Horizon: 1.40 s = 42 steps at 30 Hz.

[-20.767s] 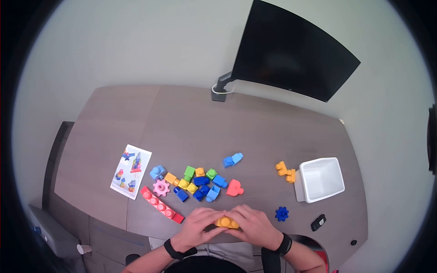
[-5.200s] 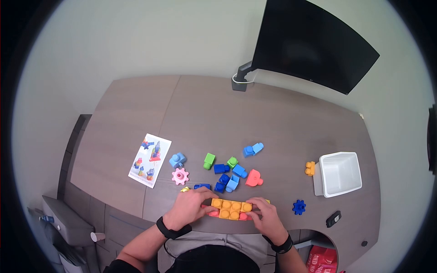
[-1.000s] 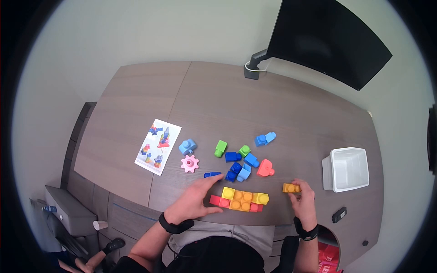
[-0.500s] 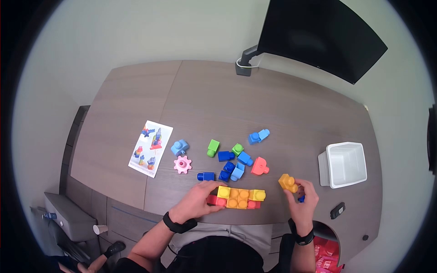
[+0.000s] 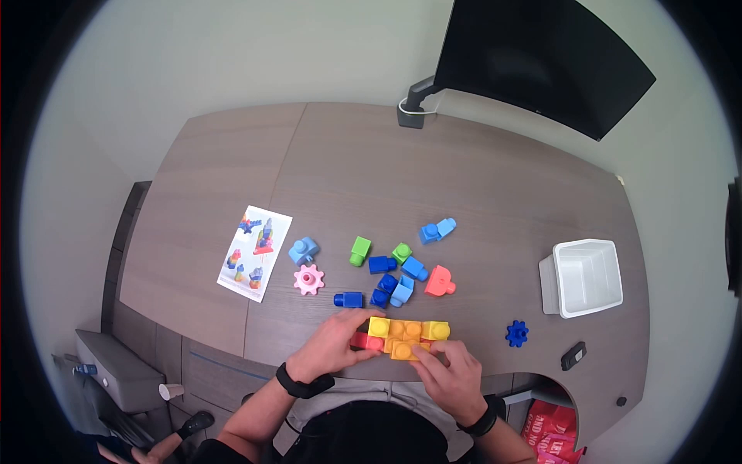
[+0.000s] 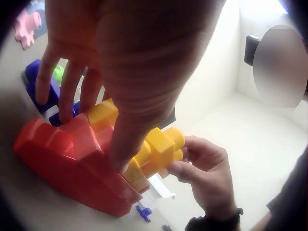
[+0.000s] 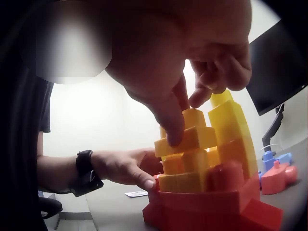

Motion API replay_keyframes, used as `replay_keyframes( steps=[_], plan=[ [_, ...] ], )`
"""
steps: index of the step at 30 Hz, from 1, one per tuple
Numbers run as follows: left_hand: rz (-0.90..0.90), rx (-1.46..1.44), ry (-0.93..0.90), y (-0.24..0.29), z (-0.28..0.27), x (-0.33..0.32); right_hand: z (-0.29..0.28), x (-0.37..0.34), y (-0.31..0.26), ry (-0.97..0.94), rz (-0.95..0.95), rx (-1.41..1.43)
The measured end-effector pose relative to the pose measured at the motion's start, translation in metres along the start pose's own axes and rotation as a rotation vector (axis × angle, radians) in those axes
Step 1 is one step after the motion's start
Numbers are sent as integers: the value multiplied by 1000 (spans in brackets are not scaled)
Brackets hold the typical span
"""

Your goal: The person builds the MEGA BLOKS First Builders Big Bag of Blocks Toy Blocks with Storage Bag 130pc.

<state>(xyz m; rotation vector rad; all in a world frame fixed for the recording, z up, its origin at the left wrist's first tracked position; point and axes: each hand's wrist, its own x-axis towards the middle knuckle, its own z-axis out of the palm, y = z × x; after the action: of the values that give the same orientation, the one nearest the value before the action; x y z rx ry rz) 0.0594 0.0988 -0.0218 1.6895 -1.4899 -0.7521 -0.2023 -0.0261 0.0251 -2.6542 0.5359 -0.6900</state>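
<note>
Near the table's front edge, a stack of yellow and orange blocks (image 5: 379,327) stands on a red base (image 5: 360,340). My left hand (image 5: 328,346) grips the stack's left end, the thumb on its near side. Between thumb and fingers, my right hand (image 5: 452,377) pinches an orange block (image 5: 403,352) over the stack's near side. In the right wrist view this orange block (image 7: 190,139) sits level above other orange blocks; whether it is pressed fully down I cannot tell. The left wrist view shows the thumb of my left hand (image 6: 139,57) against the red base (image 6: 72,178).
Beyond the stack lie several blue blocks (image 5: 382,264), green blocks (image 5: 360,251), a coral piece (image 5: 440,281) and a pink gear (image 5: 309,280). A picture sheet (image 5: 255,254) is at left. Rightward are a blue gear (image 5: 517,334), white bin (image 5: 589,278) and black device (image 5: 573,356).
My right hand has carried the orange block leftward from the right side of the table to the stack, uncovering the blue gear. My left hand has moved from beside the stack to gripping its left end.
</note>
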Motion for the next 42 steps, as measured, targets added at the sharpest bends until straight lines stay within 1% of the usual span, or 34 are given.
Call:
replay_keyframes(
  steps=[2,4,10,25,31,42],
  plan=[
    [34,-10,12,0,1,1,5,1,1,0,-12,-21],
    [20,-20,8,3,1,1,8,2,3,-21,-34,-23],
    [-12,-33,4,2,2,-1,15,1,2,-46,-3,-37],
    [-12,-39,-15,-1,4,-1,12,2,1,-61,-1,-16],
    [-5,-53,-3,0,3,-2,10,3,1,-33,-23,-33],
    [-4,-52,5,-1,6,-1,20,0,6,-111,17,-14]
  ],
)
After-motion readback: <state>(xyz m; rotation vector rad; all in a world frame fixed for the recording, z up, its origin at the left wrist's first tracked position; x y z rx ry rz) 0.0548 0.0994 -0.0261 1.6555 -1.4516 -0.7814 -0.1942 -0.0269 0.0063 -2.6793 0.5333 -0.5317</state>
